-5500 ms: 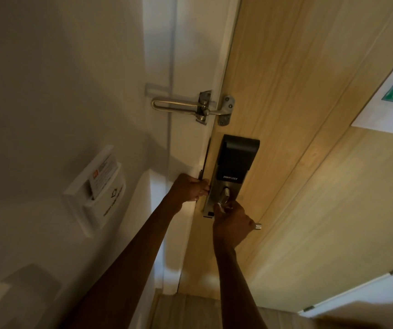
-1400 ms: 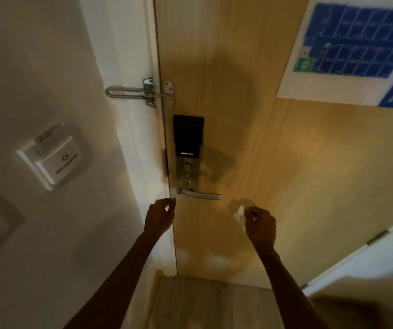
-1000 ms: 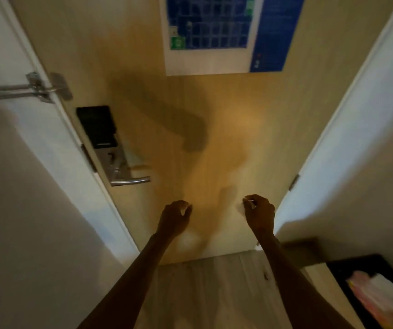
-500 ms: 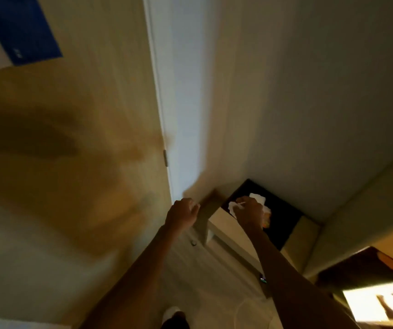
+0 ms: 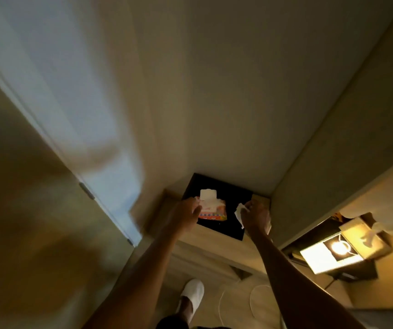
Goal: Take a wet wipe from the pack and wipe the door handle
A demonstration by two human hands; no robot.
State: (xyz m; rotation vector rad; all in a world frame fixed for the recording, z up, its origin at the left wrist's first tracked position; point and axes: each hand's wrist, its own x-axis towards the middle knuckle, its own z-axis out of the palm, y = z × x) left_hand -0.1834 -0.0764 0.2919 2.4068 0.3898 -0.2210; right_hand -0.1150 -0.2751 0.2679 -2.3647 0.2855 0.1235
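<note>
A pink and orange wet wipe pack [image 5: 213,210] lies on a black tray [image 5: 228,225] on a low wooden shelf, with a white wipe [image 5: 208,194] sticking up from its top. My left hand [image 5: 186,216] is at the pack's left edge, fingers touching it. My right hand [image 5: 254,216] hovers over the tray's right side and pinches a crumpled white used wipe [image 5: 239,213]. The door handle is out of view.
The wooden door [image 5: 24,210] and its white frame [image 5: 76,129] are at the left. A wall corner rises behind the shelf. A lit desk surface [image 5: 335,251] glows at the lower right. My foot in a white slipper [image 5: 191,294] stands on the floor.
I have turned from the door handle to the right, toward the shelf. Both hands moved over the tray; my left hand reached the pack while my right kept the crumpled wipe.
</note>
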